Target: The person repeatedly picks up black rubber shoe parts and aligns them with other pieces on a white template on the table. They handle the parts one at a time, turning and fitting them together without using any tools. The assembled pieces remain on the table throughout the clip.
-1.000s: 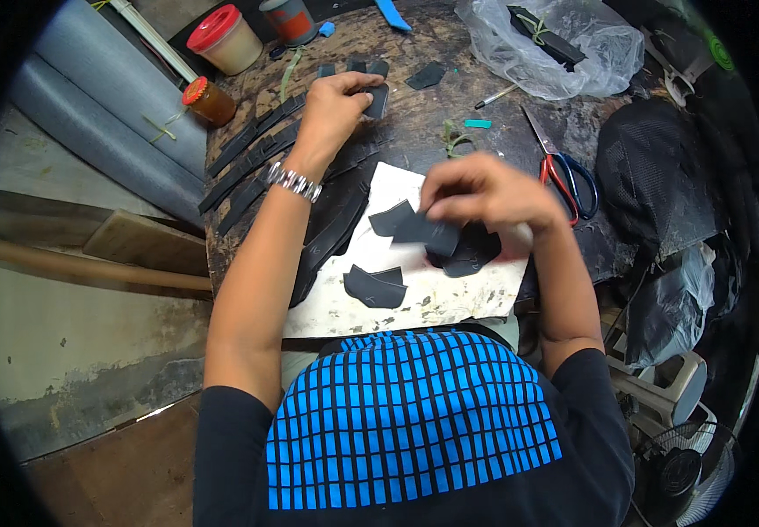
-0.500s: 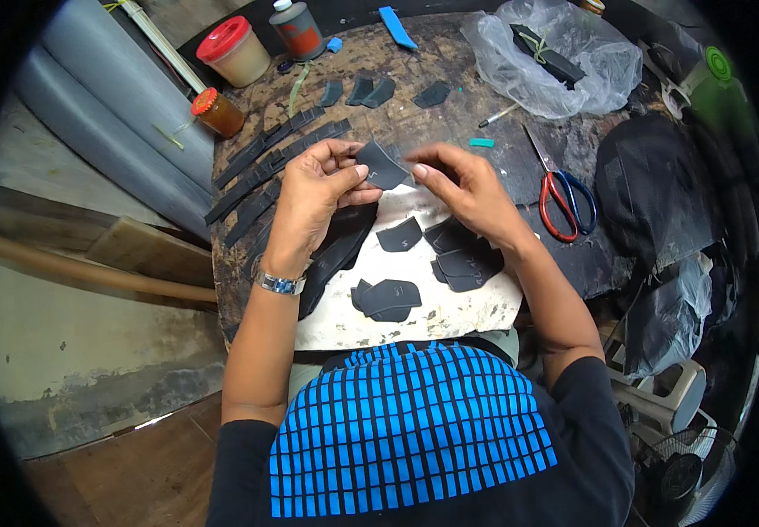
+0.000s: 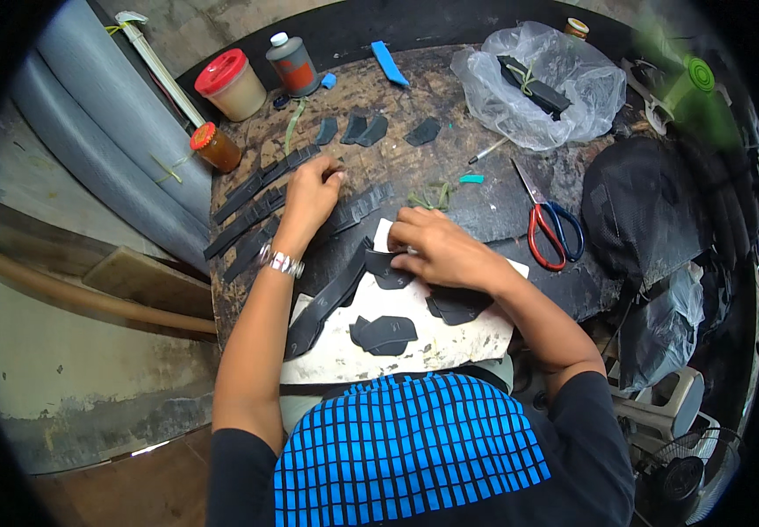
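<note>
Strip [image 3: 327, 301] diagonal, beside right hand [image 3: 436, 250]

dark worn worktable [image 3: 449, 114] above bare concrete floor [image 3: 63, 395] in daylight.

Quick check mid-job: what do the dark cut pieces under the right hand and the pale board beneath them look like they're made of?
The dark pieces look like thin leather or a synthetic sheet: matte black, flat, cleanly cut edges; which one is unclear. The board looks like a rigid pale slab, smudged and worn, possibly stone or plastic. The right hand presses one piece down; the left hand rests on dark strips.
</note>
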`<state>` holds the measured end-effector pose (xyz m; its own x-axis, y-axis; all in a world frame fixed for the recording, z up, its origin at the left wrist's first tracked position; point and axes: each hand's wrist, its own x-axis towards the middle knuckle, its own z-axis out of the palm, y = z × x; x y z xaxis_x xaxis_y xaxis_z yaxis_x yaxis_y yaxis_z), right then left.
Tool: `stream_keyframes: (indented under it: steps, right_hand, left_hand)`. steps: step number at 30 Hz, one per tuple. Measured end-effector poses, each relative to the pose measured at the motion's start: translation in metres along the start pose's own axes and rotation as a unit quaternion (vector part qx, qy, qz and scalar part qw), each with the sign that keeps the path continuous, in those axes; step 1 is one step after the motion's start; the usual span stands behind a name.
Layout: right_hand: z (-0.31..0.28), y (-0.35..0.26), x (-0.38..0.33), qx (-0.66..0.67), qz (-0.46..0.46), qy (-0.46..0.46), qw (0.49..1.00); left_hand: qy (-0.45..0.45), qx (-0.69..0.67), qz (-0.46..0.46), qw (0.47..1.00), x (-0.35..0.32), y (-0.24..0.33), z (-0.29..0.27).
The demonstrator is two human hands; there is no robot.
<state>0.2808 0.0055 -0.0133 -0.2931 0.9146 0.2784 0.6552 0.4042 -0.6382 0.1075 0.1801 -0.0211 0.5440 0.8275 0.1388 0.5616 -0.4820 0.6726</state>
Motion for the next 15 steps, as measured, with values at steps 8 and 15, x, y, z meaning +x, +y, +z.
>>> stream_keyframes:
  steps: [8,15]
  right_hand:
    - [-0.013,0.018,0.008,0.07,0.079,0.017,0.994]
    - [-0.021,0.089,0.042,-0.172,0.106,0.124,0.971]
  left_hand:
    - [-0.017,0.195,0.11,0.975,0.091,-0.009,0.036]
    - [-0.022,0.366,0.176,0.914,0.081,-0.004,0.057]
